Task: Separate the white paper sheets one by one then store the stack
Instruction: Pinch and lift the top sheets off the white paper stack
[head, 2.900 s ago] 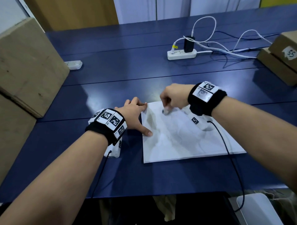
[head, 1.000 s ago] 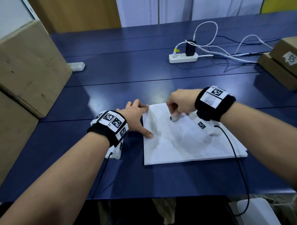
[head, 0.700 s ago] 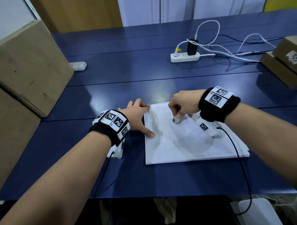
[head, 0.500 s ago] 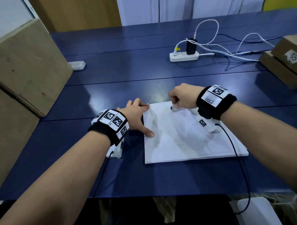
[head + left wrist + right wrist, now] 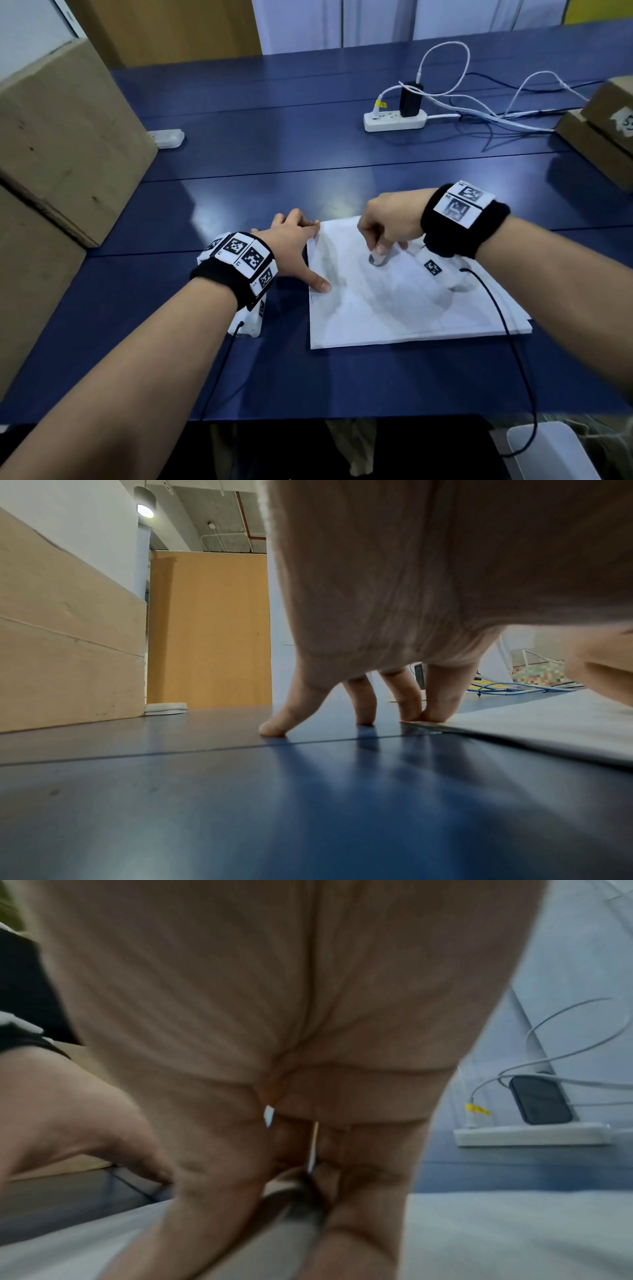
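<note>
A stack of white paper sheets [image 5: 411, 308] lies flat on the blue table [image 5: 274, 164], its lower sheets fanned out slightly at the right edge. My left hand [image 5: 301, 250] rests at the stack's left side with straight, spread fingers. Its thumb [image 5: 320, 285] lies on the left edge and its fingertips [image 5: 435, 715] stand at the far left corner of the paper [image 5: 548, 723]. My right hand [image 5: 383, 236] hovers over the far part of the stack with fingers curled, their tips [image 5: 342, 1231] pressing down on the top sheet [image 5: 514, 1237]. No sheet is lifted.
Large cardboard boxes [image 5: 61, 144] stand at the left and smaller ones [image 5: 603, 130] at the far right. A white power strip [image 5: 394, 120] with a black charger and loose white cables lies beyond the stack. A small white block [image 5: 166, 138] sits near the left boxes.
My right hand went to the far edge of the top sheet and has now drawn back toward me, fingertips still on the paper. The left hand has stayed put.
</note>
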